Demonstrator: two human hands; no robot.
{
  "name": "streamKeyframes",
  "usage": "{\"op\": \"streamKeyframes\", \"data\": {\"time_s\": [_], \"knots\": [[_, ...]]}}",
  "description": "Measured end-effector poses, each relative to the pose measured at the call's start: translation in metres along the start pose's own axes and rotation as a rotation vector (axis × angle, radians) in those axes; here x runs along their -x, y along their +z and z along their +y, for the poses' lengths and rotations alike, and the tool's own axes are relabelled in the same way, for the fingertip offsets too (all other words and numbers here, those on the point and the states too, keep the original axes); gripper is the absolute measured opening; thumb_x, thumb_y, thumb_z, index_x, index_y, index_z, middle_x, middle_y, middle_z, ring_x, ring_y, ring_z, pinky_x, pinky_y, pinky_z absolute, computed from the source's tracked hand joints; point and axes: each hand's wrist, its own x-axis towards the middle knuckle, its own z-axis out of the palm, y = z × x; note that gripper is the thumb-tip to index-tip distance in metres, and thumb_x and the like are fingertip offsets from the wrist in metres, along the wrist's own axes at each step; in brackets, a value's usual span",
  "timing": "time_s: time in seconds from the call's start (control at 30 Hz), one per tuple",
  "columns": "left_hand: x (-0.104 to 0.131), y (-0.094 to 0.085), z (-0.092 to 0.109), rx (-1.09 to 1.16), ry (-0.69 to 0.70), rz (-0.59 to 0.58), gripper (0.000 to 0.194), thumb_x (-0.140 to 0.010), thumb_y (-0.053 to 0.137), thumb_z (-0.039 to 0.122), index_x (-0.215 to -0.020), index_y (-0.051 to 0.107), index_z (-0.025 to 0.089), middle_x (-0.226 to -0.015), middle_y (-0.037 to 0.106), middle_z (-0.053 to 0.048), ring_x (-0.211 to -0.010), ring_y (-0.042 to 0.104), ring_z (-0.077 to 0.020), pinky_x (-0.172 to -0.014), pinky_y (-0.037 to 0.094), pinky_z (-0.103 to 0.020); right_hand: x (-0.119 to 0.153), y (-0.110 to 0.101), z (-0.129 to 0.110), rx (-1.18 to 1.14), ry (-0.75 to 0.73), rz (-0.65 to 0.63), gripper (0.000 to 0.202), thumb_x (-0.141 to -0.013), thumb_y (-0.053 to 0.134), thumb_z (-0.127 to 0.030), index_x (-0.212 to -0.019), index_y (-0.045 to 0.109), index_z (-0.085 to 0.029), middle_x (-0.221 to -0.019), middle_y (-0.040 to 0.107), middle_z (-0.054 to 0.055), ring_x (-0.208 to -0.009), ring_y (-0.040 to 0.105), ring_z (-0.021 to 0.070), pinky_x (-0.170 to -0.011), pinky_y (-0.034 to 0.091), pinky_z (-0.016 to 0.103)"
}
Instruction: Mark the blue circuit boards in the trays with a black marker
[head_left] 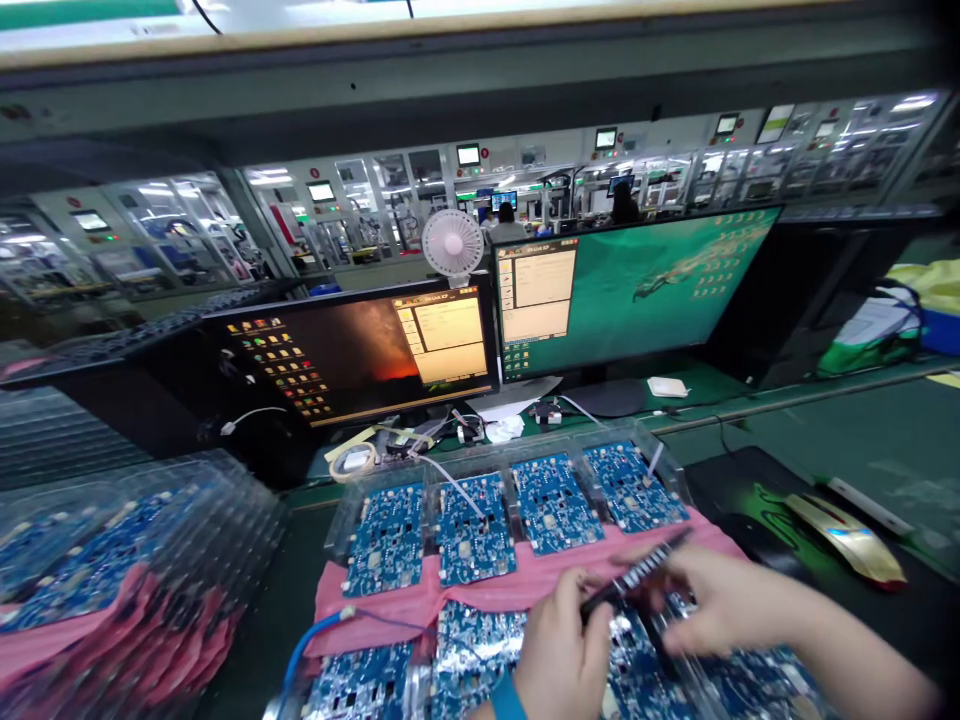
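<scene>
A black marker pen with white lettering is held slantwise above circuit boards, slightly blurred. My left hand, with a blue band at the wrist, is closed on the pen's lower end. My right hand curls round its upper part, fingers partly hidden. Below the right fingers a dark narrow shape shows; what it is I cannot tell. Blue circuit boards lie in two rows in a clear plastic tray, with pink sheeting between the rows. A blue cable reaches the tray's left side.
Behind the tray stand two monitors, with a small fan above them. Stacked trays of boards rise at left. A gold mouse rests on a black mat at right. Tape and cables lie behind the tray.
</scene>
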Motion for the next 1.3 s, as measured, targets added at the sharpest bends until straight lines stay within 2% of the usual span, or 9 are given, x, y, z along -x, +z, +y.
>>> {"op": "streamKeyframes", "data": {"time_s": [0.07,0.1,0.17,0.27,0.5,0.8,1.0,1.17,1.3], "knots": [[-0.003,-0.005,-0.003,-0.189,-0.065,0.033,0.022,-0.086,0.033,0.019,-0.104,0.046,0.018,-0.094,0.06,-0.006,-0.085,0.056,-0.0205,-0.073,0.043,-0.034,-0.013,-0.024,0.022,0.325,0.203,0.309,0.028,-0.081,0.054,-0.032,-0.104,0.059,-0.019,-0.091,0.06,0.003,-0.082,0.057,0.0188,-0.072,0.046,0.024],[-0.005,-0.007,-0.005,-0.292,-0.087,0.019,0.022,-0.086,0.033,0.018,-0.104,0.047,0.018,-0.094,0.06,-0.007,-0.086,0.056,-0.0218,-0.073,0.043,-0.035,-0.021,-0.033,0.034,0.417,0.286,0.424,0.025,-0.082,0.051,-0.029,-0.102,0.06,-0.017,-0.094,0.06,0.006,-0.086,0.056,0.0211,-0.074,0.044,0.027],[-0.009,-0.009,-0.01,-0.469,-0.104,-0.059,0.021,-0.084,0.035,0.016,-0.1,0.049,0.018,-0.093,0.06,-0.007,-0.085,0.056,-0.0238,-0.072,0.043,-0.036,-0.036,-0.047,0.052,0.538,0.394,0.54,0.023,-0.082,0.051,-0.024,-0.1,0.059,-0.012,-0.094,0.059,0.011,-0.088,0.055,0.0262,-0.075,0.042,0.033],[-0.011,-0.009,-0.015,-0.59,-0.113,-0.121,0.02,-0.083,0.035,0.014,-0.094,0.051,0.017,-0.088,0.06,-0.006,-0.082,0.057,-0.0231,-0.07,0.044,-0.034,-0.053,-0.049,0.067,0.618,0.448,0.566,0.019,-0.08,0.053,-0.024,-0.093,0.06,-0.012,-0.087,0.06,0.011,-0.083,0.056,0.0268,-0.068,0.04,0.031],[-0.017,-0.005,-0.014,-0.624,-0.093,-0.092,0.021,-0.083,0.035,0.015,-0.098,0.05,0.018,-0.089,0.061,-0.006,-0.08,0.057,-0.0219,-0.068,0.044,-0.032,-0.067,-0.04,0.068,0.701,0.526,0.618,0.017,-0.086,0.046,-0.029,-0.091,0.059,-0.019,-0.079,0.06,0.005,-0.072,0.058,0.0215,-0.053,0.035,0.025],[-0.024,-0.001,-0.011,-0.712,0.06,-0.045,0.025,-0.086,0.032,0.015,-0.104,0.049,0.018,-0.091,0.06,-0.006,-0.082,0.056,-0.0218,-0.071,0.043,-0.035,-0.068,-0.034,0.068,0.808,0.583,0.622,0.02,-0.091,0.044,-0.028,-0.084,0.055,-0.013,-0.071,0.056,0.002,-0.064,0.054,0.0148,-0.058,0.041,0.026],[-0.031,0.002,-0.013,-0.848,0.029,-0.219,0.02,-0.081,0.037,0.013,-0.095,0.051,0.015,-0.078,0.06,-0.007,-0.073,0.057,-0.0217,-0.063,0.043,-0.032,-0.069,-0.035,0.074,0.819,0.585,0.631,0.021,-0.092,0.046,-0.029,-0.083,0.054,-0.012,-0.069,0.054,0.001,-0.063,0.053,0.0132,-0.062,0.044,0.027],[-0.031,0.002,-0.014,-0.853,0.02,-0.205,0.021,-0.083,0.032,0.014,-0.094,0.05,0.016,-0.077,0.06,-0.007,-0.071,0.058,-0.0232,-0.06,0.043,-0.033,-0.065,-0.039,0.07,0.79,0.552,0.748,0.021,-0.092,0.042,-0.028,-0.082,0.052,-0.013,-0.069,0.056,0.003,-0.063,0.055,0.0167,-0.057,0.042,0.026],[-0.029,0.0,-0.013,-0.844,0.003,-0.18,0.018,-0.085,0.032,0.016,-0.089,0.049,0.016,-0.078,0.061,-0.007,-0.07,0.058,-0.0225,-0.059,0.043,-0.031,-0.039,-0.048,0.05,0.796,0.463,0.889,0.019,-0.089,0.04,-0.029,-0.086,0.053,-0.015,-0.08,0.059,0.01,-0.071,0.057,0.0251,-0.06,0.042,0.032]]}}
